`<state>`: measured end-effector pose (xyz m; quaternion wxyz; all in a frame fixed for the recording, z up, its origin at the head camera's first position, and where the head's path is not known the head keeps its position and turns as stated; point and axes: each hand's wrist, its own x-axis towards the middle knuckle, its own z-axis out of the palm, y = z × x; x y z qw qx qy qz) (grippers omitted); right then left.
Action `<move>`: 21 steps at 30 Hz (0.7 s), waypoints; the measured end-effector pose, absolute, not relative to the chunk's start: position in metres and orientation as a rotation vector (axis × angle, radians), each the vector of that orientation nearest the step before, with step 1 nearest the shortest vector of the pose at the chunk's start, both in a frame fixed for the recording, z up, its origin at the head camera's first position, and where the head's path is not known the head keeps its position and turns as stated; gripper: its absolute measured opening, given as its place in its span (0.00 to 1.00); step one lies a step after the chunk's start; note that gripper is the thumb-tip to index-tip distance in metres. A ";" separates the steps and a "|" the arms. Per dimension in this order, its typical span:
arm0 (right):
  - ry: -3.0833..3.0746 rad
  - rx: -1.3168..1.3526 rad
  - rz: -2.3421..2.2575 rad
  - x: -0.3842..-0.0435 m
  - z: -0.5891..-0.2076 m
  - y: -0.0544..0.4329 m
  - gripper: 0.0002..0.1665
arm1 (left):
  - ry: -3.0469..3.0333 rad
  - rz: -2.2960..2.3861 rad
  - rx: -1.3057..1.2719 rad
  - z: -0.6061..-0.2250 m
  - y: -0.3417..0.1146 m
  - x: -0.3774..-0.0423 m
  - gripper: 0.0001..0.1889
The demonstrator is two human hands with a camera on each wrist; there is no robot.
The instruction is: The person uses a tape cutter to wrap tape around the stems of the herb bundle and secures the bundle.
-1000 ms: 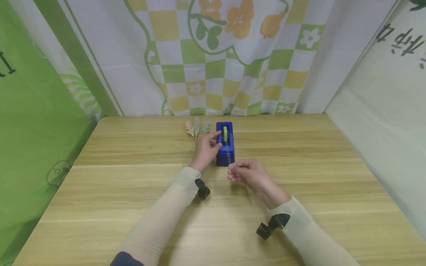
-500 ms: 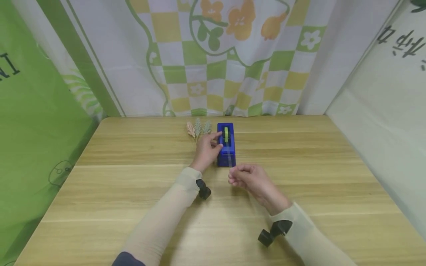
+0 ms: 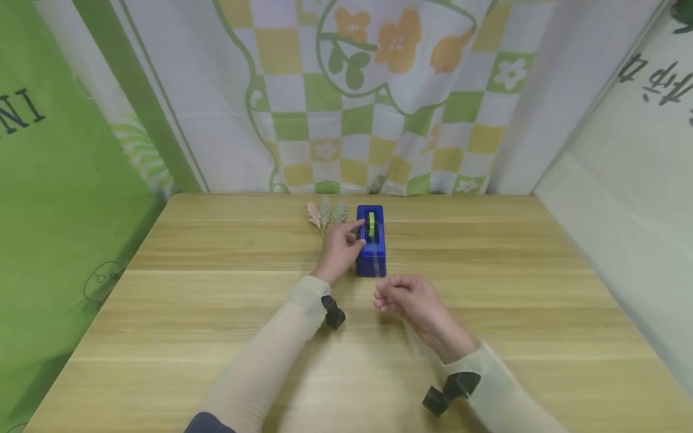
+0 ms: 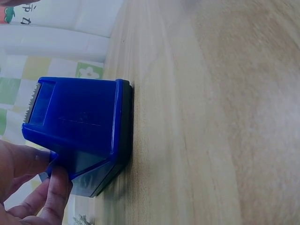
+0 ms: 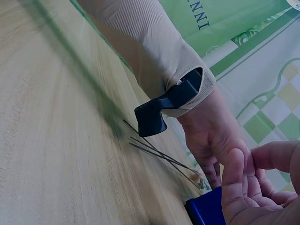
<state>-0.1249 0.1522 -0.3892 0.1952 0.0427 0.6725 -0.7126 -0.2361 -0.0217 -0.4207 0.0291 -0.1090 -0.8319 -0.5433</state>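
A blue tape dispenser (image 3: 371,260) stands on the table with a yellow-green roll (image 3: 372,225) in its well. My left hand (image 3: 337,252) grips its left side, thumb and fingers at the upper edge. In the left wrist view the dispenser's serrated cutter (image 4: 32,104) faces up and left. A strip of clear tape (image 3: 376,264) runs over the front of the dispenser toward my right hand (image 3: 408,304). This hand is just in front of the dispenser, pinching the strip's end between thumb and index finger. The right wrist view shows the right hand (image 5: 260,187) close, partly covering the dispenser (image 5: 206,209).
Dried-looking leaf sprigs (image 3: 325,211), pink and grey-green, lie behind my left hand; their thin stems (image 5: 159,154) show in the right wrist view. A checkered curtain (image 3: 357,120) hangs behind the wooden table (image 3: 487,258). Each wrist wears a black camera mount (image 3: 332,313).
My right hand has drawn back from the dispenser toward me, and the stretch of tape between them has lengthened. The left hand keeps its grip on the dispenser. The head view has shifted slightly.
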 end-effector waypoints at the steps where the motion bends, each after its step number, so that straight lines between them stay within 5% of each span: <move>1: 1.881 0.119 -2.000 -0.124 -0.389 0.152 0.15 | -2.568 -1.679 -0.336 -0.421 -0.022 -0.236 0.25; 21: 1.859 0.123 -1.993 -0.117 -0.386 0.151 0.13 | -2.571 -1.672 -0.342 -0.421 -0.023 -0.237 0.24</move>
